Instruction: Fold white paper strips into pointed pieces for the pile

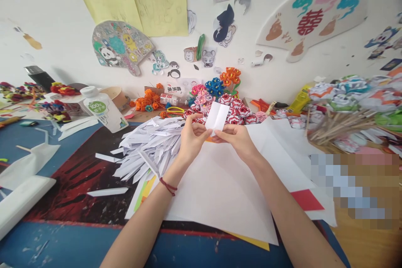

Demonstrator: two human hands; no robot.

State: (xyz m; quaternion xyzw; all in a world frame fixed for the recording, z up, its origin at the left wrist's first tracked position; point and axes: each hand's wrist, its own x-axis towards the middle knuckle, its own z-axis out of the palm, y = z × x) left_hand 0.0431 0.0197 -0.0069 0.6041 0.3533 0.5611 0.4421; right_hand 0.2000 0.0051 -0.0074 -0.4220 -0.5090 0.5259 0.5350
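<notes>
Both my hands hold up one small white paper slip (217,116), creased lengthwise down its middle. My left hand (192,137) pinches its lower left edge and my right hand (236,138) pinches its lower right corner. The slip stands above a large white sheet (220,188) lying on the table. Just left of my left hand lies a heap of several folded white paper strips (150,146). A red cord bracelet sits on my left wrist.
Paper flowers (226,106) in red, pink, blue and orange stand behind the slip. A white bottle (103,109) lies at the left. Sticks with paper blooms (345,121) fill the right. Red paper (306,199) and loose strips (106,191) lie on the dark mat.
</notes>
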